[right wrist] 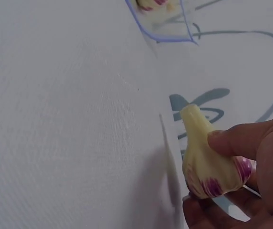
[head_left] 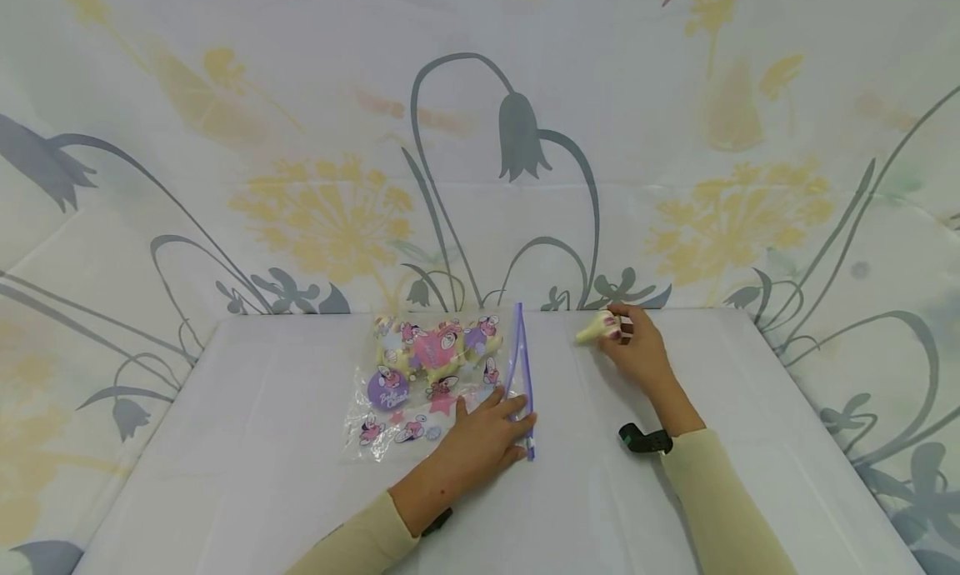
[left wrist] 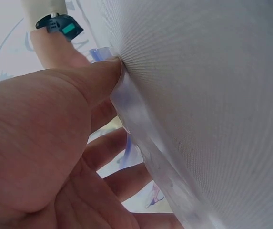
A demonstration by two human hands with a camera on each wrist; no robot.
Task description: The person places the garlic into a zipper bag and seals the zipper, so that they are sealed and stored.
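On the white table lies a clear zip bag (head_left: 416,429) printed with pink and purple cartoon figures, its purple-edged mouth (head_left: 529,408) facing right and slightly parted. Several pale yellow things show through its film. My left hand (head_left: 480,433) rests on the bag beside that mouth, fingers spread; the left wrist view shows the thumb (left wrist: 103,78) touching the film at the table. Farther right, my right hand (head_left: 639,350) pinches a garlic bulb (right wrist: 207,157), cream with purple streaks, between thumb and fingers. Its stem points left, toward the bag, in the head view.
A patterned cloth (head_left: 480,225) with grey and yellow flowers rises behind the table (head_left: 570,508). Dark wrist devices sit on both wrists, the right one (head_left: 643,439) jutting out low beside the arm. The bag lies near the table's back edge.
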